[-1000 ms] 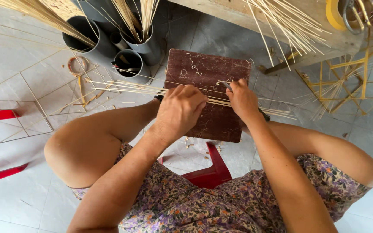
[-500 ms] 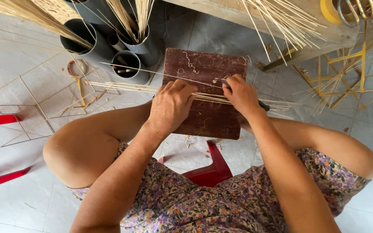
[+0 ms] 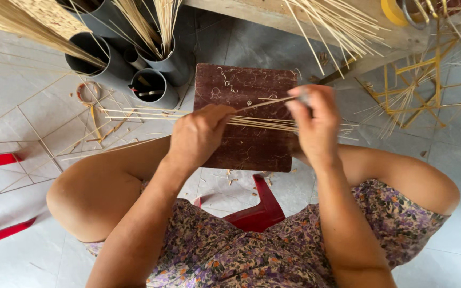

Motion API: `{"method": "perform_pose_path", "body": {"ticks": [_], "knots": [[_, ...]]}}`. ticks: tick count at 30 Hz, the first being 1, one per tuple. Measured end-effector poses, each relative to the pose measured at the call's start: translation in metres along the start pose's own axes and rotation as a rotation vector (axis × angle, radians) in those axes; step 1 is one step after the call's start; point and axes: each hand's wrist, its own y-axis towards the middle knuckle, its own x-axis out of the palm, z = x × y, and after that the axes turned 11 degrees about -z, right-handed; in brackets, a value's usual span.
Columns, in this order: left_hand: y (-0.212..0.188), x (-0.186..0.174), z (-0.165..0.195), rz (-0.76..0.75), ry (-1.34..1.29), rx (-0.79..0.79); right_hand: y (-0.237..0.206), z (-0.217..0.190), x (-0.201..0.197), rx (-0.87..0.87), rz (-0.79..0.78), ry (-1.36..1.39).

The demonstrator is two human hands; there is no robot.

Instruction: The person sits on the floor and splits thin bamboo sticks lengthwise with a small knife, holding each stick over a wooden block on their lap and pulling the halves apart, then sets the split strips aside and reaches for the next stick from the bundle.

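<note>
My left hand (image 3: 198,136) pinches one end of a thin bamboo stick (image 3: 265,102) that slants up toward my right hand (image 3: 316,125). My right hand is closed on a small tool with a grey metal tip (image 3: 303,97) that meets the stick's far end; the tool is blurred. Both hands hover over a dark brown wooden board (image 3: 246,154) lying on the tiled floor. A bundle of thin bamboo sticks (image 3: 265,124) lies across that board, under my hands.
Grey plastic tubes (image 3: 158,88) with bamboo sticks stand at the upper left. A stick frame (image 3: 33,154) lies on the floor at left, a yellow one (image 3: 417,96) at right. A wooden bench (image 3: 305,24) crosses the top. Red stool parts (image 3: 260,210) show between my knees.
Both hands have lifted off the bundle on the board. A single stick is now held up between them, and my right hand has moved right with the tool.
</note>
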Motion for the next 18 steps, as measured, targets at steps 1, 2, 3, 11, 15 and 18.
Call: {"method": "perform_pose_path", "body": {"ticks": [1,2,3,11,15,18], "knots": [[-0.002,-0.006,0.000,0.046,-0.026,0.015,-0.005,0.002,-0.006,0.067,0.083,-0.004],[-0.004,-0.011,0.001,0.037,-0.078,-0.011,-0.010,0.003,-0.012,0.177,0.132,0.138],[-0.005,-0.015,0.003,0.027,-0.130,-0.036,-0.016,0.002,-0.021,0.285,0.178,0.284],[-0.002,-0.020,0.028,-0.283,-0.567,-0.119,-0.035,-0.034,-0.009,0.375,-0.305,0.978],[-0.003,-0.019,0.030,-0.323,-0.578,-0.073,-0.035,-0.042,0.009,0.365,-0.305,0.995],[-0.003,-0.018,0.031,-0.338,-0.574,-0.138,-0.035,-0.043,0.012,0.362,-0.279,1.018]]}}
